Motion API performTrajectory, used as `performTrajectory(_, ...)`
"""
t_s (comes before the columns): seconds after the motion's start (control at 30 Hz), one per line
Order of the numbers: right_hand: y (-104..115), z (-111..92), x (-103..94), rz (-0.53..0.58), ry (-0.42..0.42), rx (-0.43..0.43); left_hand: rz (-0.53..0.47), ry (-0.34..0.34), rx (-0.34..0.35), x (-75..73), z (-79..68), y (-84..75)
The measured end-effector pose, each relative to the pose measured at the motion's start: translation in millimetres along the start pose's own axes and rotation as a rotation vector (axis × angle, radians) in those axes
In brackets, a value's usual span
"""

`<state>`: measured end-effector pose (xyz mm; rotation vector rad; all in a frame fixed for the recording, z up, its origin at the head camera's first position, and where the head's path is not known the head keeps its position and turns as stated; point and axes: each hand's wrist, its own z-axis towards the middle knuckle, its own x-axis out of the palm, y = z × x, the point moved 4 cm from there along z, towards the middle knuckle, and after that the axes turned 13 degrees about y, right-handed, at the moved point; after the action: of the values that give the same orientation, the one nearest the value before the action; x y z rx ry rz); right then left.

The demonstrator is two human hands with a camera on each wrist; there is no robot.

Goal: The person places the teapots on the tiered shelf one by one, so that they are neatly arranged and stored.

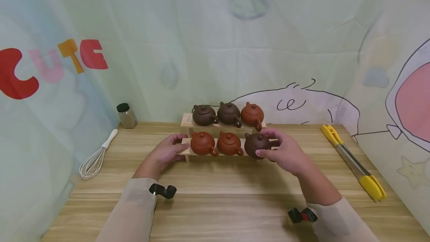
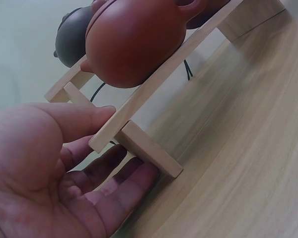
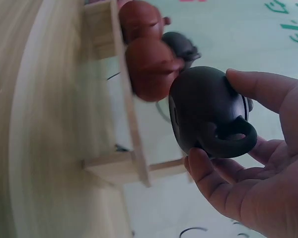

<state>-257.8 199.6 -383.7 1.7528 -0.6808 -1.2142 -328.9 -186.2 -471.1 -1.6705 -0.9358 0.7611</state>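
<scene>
A two-tier wooden stand (image 1: pixel 185 121) carries small clay teapots. My left hand (image 1: pixel 167 151) grips the left end of the lower shelf (image 2: pixel 107 133), its thumb (image 2: pixel 84 121) on top and fingers underneath beside the leg. Between the thumb and fingers of my right hand (image 1: pixel 287 154) is a dark brown teapot (image 3: pixel 201 106), held at the lower shelf's right end; in the right wrist view it looks lifted off the wood. Two reddish teapots, one left (image 1: pixel 202 144) and one middle (image 1: pixel 229 143), sit on that shelf. Above them stand two dark teapots (image 1: pixel 204 115) and a reddish one (image 1: pixel 252 114).
On the wooden table's left lie a white-handled whisk (image 1: pixel 97 158) and, further back, a black-lidded jar (image 1: pixel 127 116). Yellow-tipped tongs (image 1: pixel 352 161) lie at the right. A printed cloth (image 1: pixel 208 47) hangs behind the stand.
</scene>
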Motion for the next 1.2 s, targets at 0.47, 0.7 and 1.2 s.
performTrajectory(0.47, -27.1, 22.3, 3.8, 0.011, -0.058, -0.008, -0.009, 0.005, 0.011, 2.5, 0.0, -0.3)
performTrajectory(0.7, -29.6, 25.9, 8.2, 0.018, -0.083, 0.006, -0.017, -0.005, 0.001, 1.4, -2.1, 0.3)
performTrajectory(1.2, -27.2, 13.1, -33.4, 0.037, -0.083, 0.062, 0.216, -0.212, -0.035, -7.0, -8.0, -21.0)
